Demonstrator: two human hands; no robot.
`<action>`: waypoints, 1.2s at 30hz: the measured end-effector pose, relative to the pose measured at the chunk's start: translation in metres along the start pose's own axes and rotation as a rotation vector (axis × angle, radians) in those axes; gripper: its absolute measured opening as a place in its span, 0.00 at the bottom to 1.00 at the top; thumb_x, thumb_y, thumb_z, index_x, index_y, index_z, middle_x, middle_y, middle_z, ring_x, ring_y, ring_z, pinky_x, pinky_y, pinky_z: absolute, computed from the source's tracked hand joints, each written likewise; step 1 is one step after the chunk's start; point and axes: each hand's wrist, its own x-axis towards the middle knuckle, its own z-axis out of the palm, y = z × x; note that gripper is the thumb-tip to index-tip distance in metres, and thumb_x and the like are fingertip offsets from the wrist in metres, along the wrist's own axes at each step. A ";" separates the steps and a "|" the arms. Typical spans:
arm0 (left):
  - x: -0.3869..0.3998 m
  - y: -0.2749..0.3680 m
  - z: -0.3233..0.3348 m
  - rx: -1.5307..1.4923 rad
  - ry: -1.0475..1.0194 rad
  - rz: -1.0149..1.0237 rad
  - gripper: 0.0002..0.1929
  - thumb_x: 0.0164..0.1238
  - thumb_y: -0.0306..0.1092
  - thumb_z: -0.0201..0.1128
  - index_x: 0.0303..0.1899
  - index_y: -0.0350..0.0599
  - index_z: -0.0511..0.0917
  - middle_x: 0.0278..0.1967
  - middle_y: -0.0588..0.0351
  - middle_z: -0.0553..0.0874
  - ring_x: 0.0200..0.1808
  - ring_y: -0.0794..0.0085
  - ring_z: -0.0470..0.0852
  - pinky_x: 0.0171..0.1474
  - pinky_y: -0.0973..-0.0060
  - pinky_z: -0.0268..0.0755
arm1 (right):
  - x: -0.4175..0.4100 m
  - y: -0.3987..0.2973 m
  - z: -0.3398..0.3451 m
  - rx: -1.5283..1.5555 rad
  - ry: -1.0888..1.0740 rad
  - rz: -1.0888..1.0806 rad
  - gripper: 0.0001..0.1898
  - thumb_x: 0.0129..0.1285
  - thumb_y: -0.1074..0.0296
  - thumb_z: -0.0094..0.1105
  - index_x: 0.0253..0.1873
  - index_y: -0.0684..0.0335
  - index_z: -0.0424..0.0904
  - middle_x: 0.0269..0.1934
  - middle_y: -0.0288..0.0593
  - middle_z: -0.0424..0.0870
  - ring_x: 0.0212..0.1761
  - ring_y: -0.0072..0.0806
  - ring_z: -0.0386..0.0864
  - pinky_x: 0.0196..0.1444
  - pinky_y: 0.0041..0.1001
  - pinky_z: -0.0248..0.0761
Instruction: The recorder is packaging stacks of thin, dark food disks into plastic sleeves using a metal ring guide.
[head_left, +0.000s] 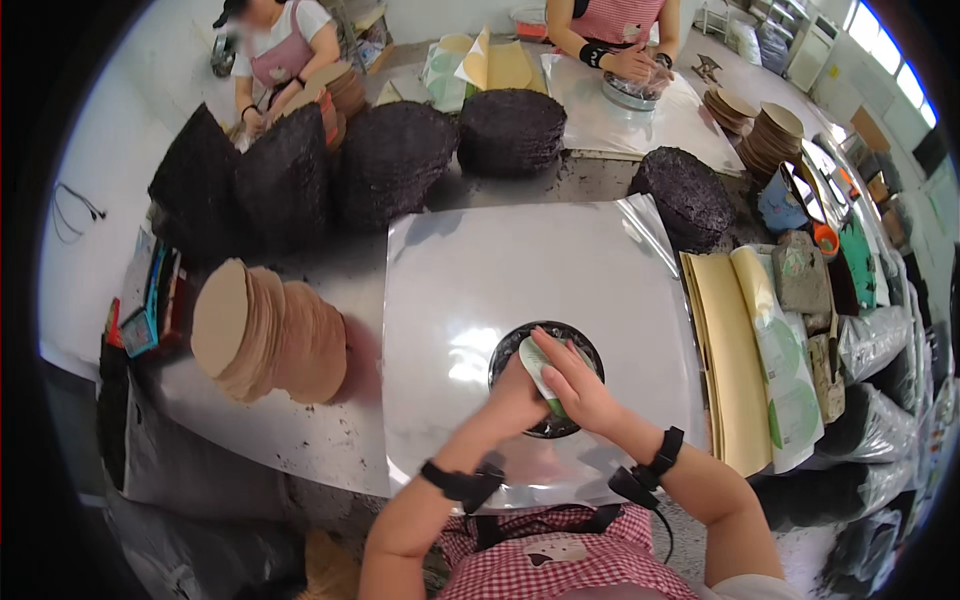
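Observation:
A round mould (545, 328) with a dark rim stands on a sheet of clear plastic film (465, 285); dark material shows inside it under shiny film. My left hand (516, 397) is over the mould's left part, its fingers mostly hidden. A white and green paper label (537, 361) is held between my two hands. My right hand (576, 381) lies over the label, with its thumb and extended fingers against it. How my left fingers meet the label cannot be seen.
Brown card discs (270, 330) are stacked at left. Stacks of dark round cakes (511, 131) line the far side, one (682, 196) at right. Yellow paper sheets (727, 360) and a stone block (802, 274) lie right. Two people work opposite, one over a ring mould (630, 94).

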 end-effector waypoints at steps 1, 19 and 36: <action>-0.007 0.005 -0.015 -0.034 0.004 -0.004 0.24 0.63 0.26 0.57 0.63 0.36 0.71 0.58 0.41 0.78 0.62 0.52 0.76 0.64 0.65 0.69 | 0.001 0.005 -0.003 0.032 0.009 0.021 0.30 0.76 0.54 0.44 0.76 0.63 0.58 0.75 0.57 0.59 0.78 0.47 0.55 0.78 0.52 0.39; -0.072 -0.011 -0.088 -0.340 0.303 -0.334 0.12 0.72 0.21 0.57 0.50 0.41 0.86 0.43 0.62 0.88 0.42 0.83 0.83 0.43 0.84 0.74 | 0.005 -0.064 -0.041 -0.377 0.238 -0.184 0.26 0.56 0.54 0.71 0.57 0.61 0.81 0.54 0.51 0.81 0.54 0.45 0.80 0.57 0.41 0.73; -0.169 -0.046 -0.135 0.774 -0.551 0.053 0.11 0.65 0.38 0.66 0.44 0.46 0.80 0.45 0.60 0.82 0.51 0.64 0.78 0.56 0.68 0.72 | 0.024 -0.050 -0.028 -0.678 -0.700 -0.717 0.26 0.70 0.49 0.54 0.65 0.58 0.72 0.68 0.46 0.72 0.72 0.38 0.67 0.79 0.49 0.44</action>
